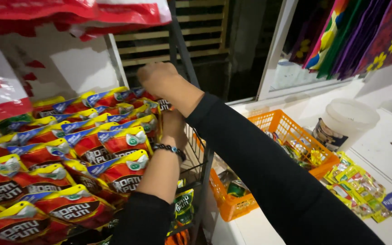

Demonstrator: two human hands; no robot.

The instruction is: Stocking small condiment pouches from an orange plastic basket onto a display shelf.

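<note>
Rows of red and yellow snack packets (91, 149) stand packed on a dark wire rack (198, 159). My right hand (159, 79), at the end of a black sleeve, reaches across to the back right corner of the rows. Its fingers curl down over a red packet (162, 103) there. My left hand (174, 124), with a dark bead bracelet (171, 149) on the wrist, rests at the right edge of the packets, just under my right forearm. The forearm hides its fingers.
An orange plastic basket (291, 127) of small packets sits right of the rack on a white counter (386, 145). A white tub (345, 120) and strips of yellow-green sachets (357, 186) lie beyond it. Red bags (69, 13) hang overhead, and bright fabrics (355, 31) hang top right.
</note>
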